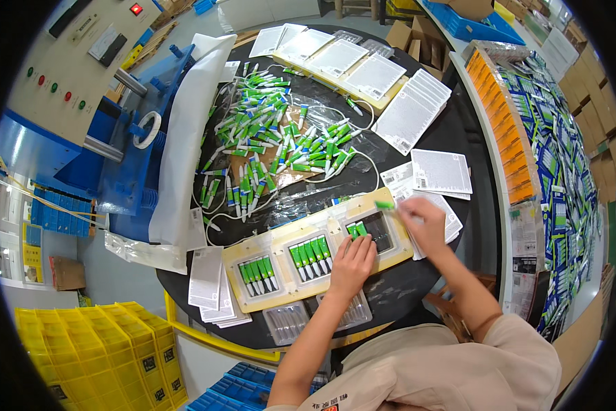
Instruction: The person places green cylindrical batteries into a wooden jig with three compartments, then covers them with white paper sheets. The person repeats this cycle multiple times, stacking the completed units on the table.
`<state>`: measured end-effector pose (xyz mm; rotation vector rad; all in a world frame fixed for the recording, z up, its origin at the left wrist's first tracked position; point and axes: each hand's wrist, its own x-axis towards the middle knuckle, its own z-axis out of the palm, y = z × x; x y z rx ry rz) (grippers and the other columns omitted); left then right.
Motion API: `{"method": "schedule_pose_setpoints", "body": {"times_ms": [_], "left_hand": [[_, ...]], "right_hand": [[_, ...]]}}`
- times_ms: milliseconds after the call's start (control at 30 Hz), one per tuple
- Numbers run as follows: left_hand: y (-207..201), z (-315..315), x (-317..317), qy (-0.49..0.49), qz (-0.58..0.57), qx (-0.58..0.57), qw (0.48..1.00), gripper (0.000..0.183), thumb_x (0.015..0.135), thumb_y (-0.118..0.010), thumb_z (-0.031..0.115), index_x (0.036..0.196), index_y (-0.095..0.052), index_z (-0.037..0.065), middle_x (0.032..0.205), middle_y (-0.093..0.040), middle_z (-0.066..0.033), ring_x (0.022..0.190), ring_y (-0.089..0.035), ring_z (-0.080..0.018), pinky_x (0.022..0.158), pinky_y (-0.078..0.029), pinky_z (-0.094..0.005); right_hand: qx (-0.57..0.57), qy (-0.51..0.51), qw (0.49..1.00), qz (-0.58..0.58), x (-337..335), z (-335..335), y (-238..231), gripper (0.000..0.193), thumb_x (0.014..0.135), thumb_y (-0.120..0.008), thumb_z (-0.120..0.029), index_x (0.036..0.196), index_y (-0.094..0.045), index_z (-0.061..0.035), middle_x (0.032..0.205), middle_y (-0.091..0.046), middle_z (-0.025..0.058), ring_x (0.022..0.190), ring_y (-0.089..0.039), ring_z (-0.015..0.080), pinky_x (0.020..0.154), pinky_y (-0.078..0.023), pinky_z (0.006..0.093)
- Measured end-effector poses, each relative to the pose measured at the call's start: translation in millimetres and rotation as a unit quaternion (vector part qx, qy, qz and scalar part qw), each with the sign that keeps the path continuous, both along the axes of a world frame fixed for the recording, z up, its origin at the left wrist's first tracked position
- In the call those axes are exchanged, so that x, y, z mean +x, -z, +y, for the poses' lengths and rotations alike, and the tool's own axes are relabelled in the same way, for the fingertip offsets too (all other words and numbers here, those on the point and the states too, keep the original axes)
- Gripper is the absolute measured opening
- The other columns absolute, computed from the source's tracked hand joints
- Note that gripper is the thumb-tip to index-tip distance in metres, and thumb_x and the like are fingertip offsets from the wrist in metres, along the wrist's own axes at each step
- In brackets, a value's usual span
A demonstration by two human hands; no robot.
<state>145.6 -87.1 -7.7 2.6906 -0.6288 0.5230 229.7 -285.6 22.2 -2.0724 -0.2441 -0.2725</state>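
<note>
A long cream-yellow tray [280, 236] with three windows lies across the near part of the round black table. Small green tubes with white tips stand in rows in the left window [259, 275] and the middle window [311, 258]; the right window holds a few. My left hand [353, 266] rests over the right window, fingertips touching the green tubes [357, 228] there. In a pinch, my right hand [423, 220] holds a single green tube [385, 205] above the tray's right end. That tube is slightly blurred.
A big heap of green tubes [260, 116] covers the table's middle. White printed cards [411, 113] lie in stacks at the right. Clear plastic blisters [285, 323] sit at the near edge. A blue press [126, 164] stands left; a second tray [342, 65] with cards lies at the back.
</note>
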Motion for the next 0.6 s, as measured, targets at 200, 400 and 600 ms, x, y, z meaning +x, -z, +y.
{"method": "schedule_pose_setpoints", "body": {"times_ms": [200, 400, 600], "left_hand": [[1, 0, -14, -0.032, 0.049, 0.0, 0.998, 0.039, 0.088, -0.069, 0.018, 0.126, -0.066, 0.005, 0.136, -0.063, -0.0081, 0.128, -0.057, -0.0231, 0.117, -0.034, -0.0498], [1, 6, -23, -0.032, 0.117, 0.027, 0.992, 0.055, 0.094, -0.069, 0.031, 0.142, -0.056, 0.007, 0.154, -0.05, -0.0079, 0.144, -0.044, -0.0232, 0.122, -0.025, -0.0544], [3, 9, -21, -0.026, 0.121, 0.034, 0.992, 0.058, 0.095, -0.068, 0.032, 0.144, -0.052, 0.006, 0.156, -0.047, -0.0078, 0.146, -0.041, -0.0227, 0.123, -0.023, -0.0545]], "right_hand": [[-0.052, -0.065, 0.987, -0.134, -54, 16, 19, 0.021, 0.081, -0.075, 0.006, 0.102, -0.072, 0.0023, 0.096, -0.071, 0.0146, 0.082, -0.071, 0.0295, 0.071, -0.057, 0.0341], [-0.066, -0.062, 0.981, -0.17, -55, 21, 26, 0.022, 0.082, -0.074, 0.006, 0.103, -0.072, 0.0028, 0.095, -0.07, 0.0143, 0.081, -0.071, 0.0305, 0.069, -0.058, 0.0354], [-0.105, -0.07, 0.984, -0.122, -58, 29, 31, 0.019, 0.083, -0.073, -0.002, 0.101, -0.071, 0.0015, 0.091, -0.067, 0.0108, 0.082, -0.068, 0.0289, 0.069, -0.056, 0.0365]]}}
